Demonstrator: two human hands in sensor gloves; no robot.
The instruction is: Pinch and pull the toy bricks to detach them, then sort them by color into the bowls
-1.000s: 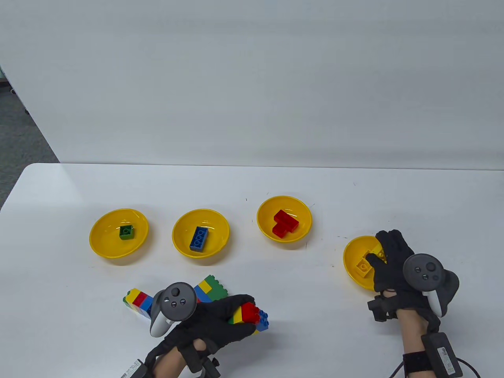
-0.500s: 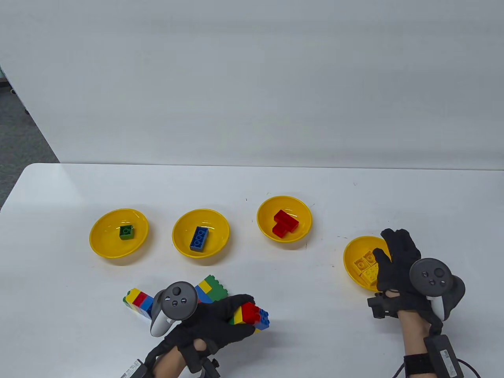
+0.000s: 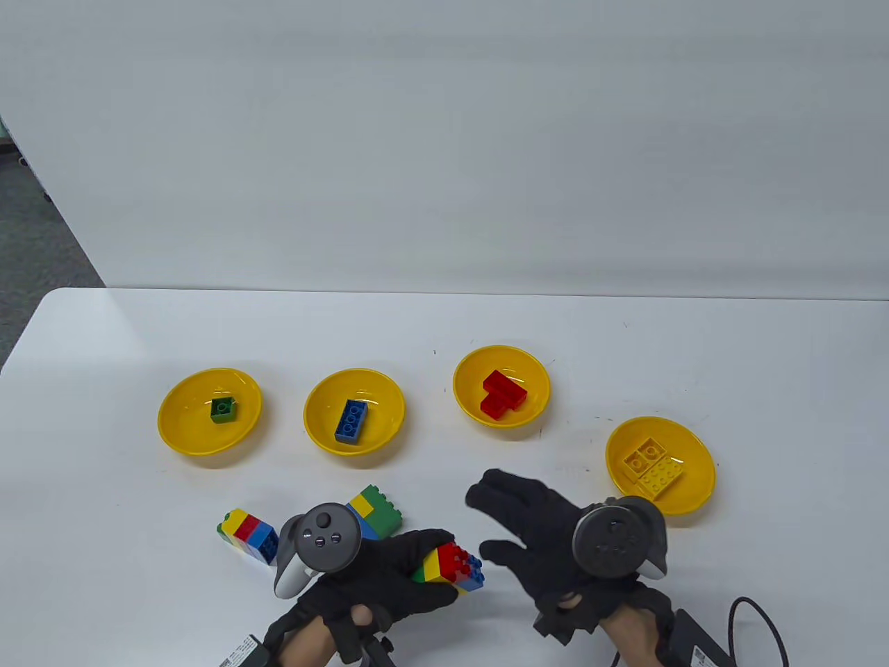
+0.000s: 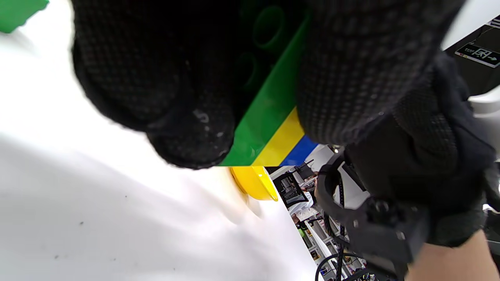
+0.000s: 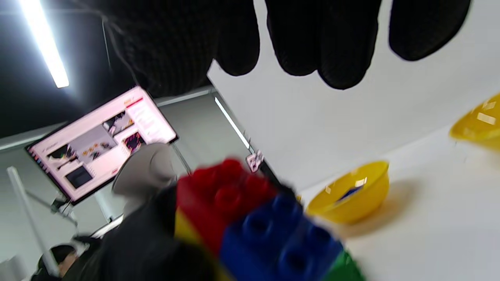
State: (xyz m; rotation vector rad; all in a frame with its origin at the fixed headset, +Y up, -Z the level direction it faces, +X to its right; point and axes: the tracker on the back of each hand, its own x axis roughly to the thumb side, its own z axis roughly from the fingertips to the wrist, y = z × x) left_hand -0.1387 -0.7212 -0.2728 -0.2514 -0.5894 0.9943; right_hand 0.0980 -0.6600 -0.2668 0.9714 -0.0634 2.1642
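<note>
My left hand (image 3: 434,556) grips a stuck-together brick cluster (image 3: 453,564) of red, blue, yellow and green, low on the table. In the left wrist view its fingers (image 4: 187,89) curl round the cluster's green, yellow and blue layers (image 4: 273,117). My right hand (image 3: 494,524) hovers just right of the cluster, fingers spread and holding nothing. The right wrist view shows the cluster's red and blue studs (image 5: 250,218) below its fingers (image 5: 332,43). Four yellow bowls stand in a row: one with a green brick (image 3: 173,417), one with a blue brick (image 3: 385,406), one with red bricks (image 3: 469,375), one with yellow bricks (image 3: 694,472).
A small striped brick stack (image 3: 246,533) lies left of my left hand. A green, blue and yellow piece (image 3: 375,511) lies just behind that hand. The table's back edge runs beyond the bowls, with a white wall behind.
My right hand has left the yellow bowl, where yellow bricks now lie uncovered, and moved left to beside the cluster. The left hand has tilted the cluster slightly.
</note>
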